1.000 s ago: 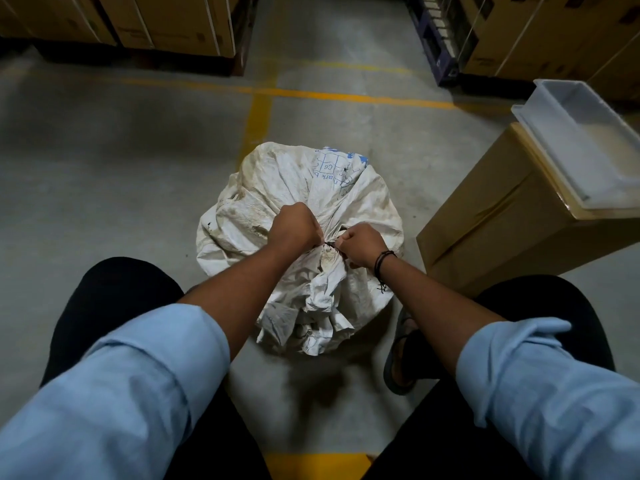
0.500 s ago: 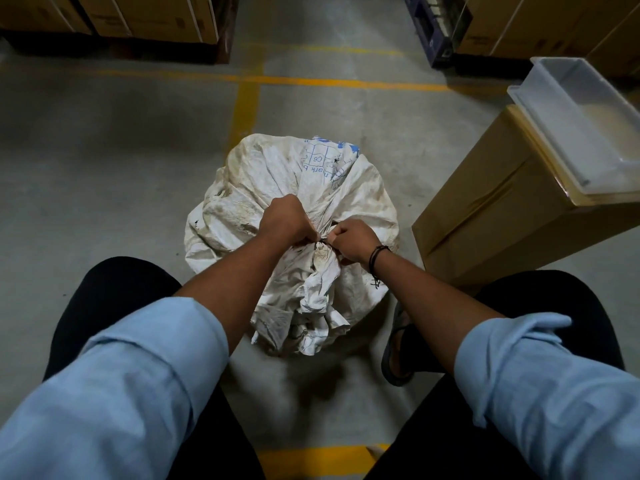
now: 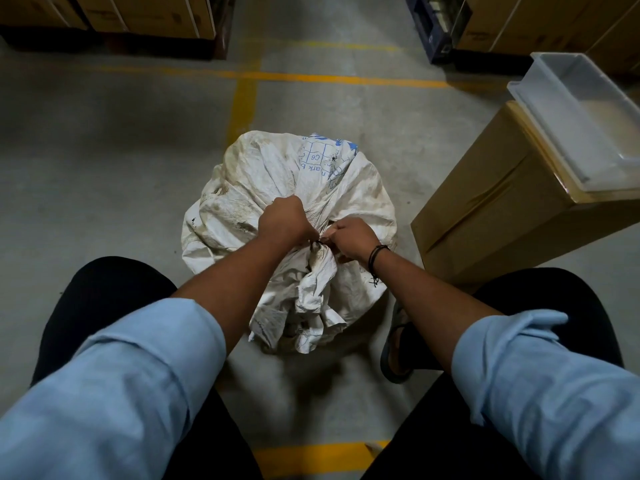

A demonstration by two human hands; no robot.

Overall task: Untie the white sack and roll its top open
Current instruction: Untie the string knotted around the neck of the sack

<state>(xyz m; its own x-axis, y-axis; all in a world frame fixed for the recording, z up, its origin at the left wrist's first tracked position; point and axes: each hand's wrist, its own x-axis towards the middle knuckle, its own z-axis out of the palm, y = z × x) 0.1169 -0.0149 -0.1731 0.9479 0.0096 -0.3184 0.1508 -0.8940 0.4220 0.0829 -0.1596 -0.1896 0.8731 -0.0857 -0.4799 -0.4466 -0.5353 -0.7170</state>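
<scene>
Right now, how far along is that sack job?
Nothing finished yet: the white sack is bunched shut at its neck. In hand: the left hand grips the gathered neck while the right hand pinches the dark tie. Left: freeing the tie, then rolling the top open.

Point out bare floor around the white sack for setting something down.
Bare floor lies left of the white sack, and beyond it up to the yellow line. Crowded: the gap to the cardboard box on the right is narrow.
</scene>
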